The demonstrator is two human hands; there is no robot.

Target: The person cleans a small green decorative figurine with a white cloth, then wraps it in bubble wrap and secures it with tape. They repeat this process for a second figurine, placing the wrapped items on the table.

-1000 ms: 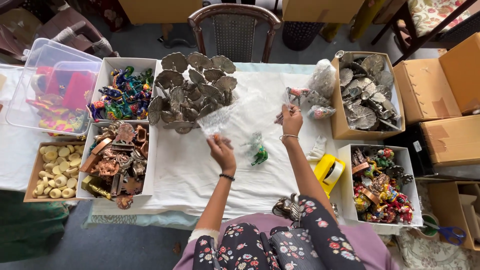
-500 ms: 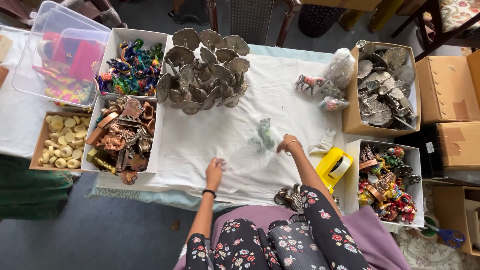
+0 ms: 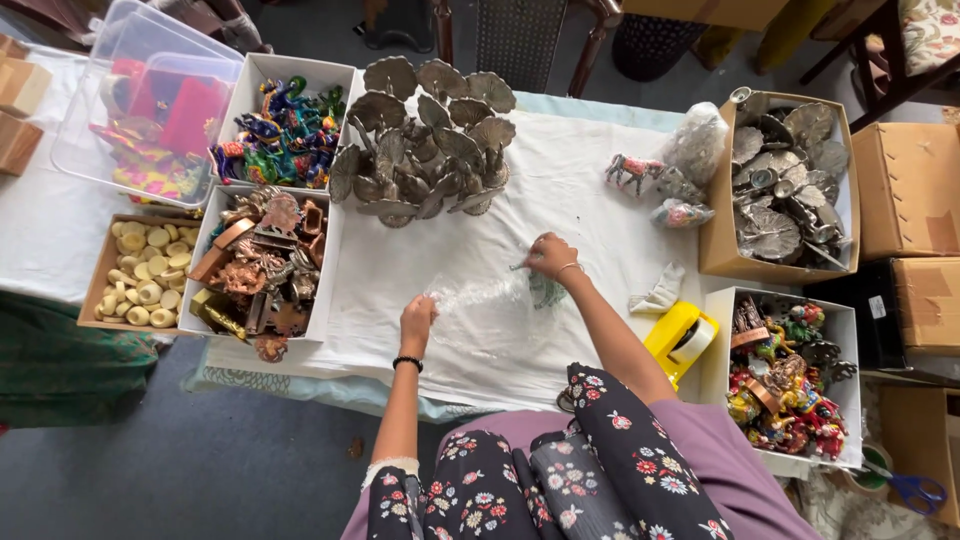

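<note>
**Clear wrap flattened on the white cloth**

Both hands are down on a sheet of clear wrap (image 3: 478,300) lying in the middle of the white cloth (image 3: 560,190). The left hand (image 3: 417,318) pins the sheet's near-left corner, fingers curled and pressed onto it. The right hand (image 3: 549,256) holds the far-right edge, fingertips pinching the film against the cloth, just beside a small greenish figure (image 3: 546,291) that lies at the sheet's right side. Held at opposite corners like this, the film looks to be kept taut and flat.

Beyond the hands, a cluster of metal leaf dishes (image 3: 425,140) sits on the far part of the cloth. Trays of painted figures (image 3: 285,125) and brown ornaments (image 3: 262,262) line the left. A yellow tape dispenser (image 3: 682,338) lies near the right elbow, within reach.
</note>
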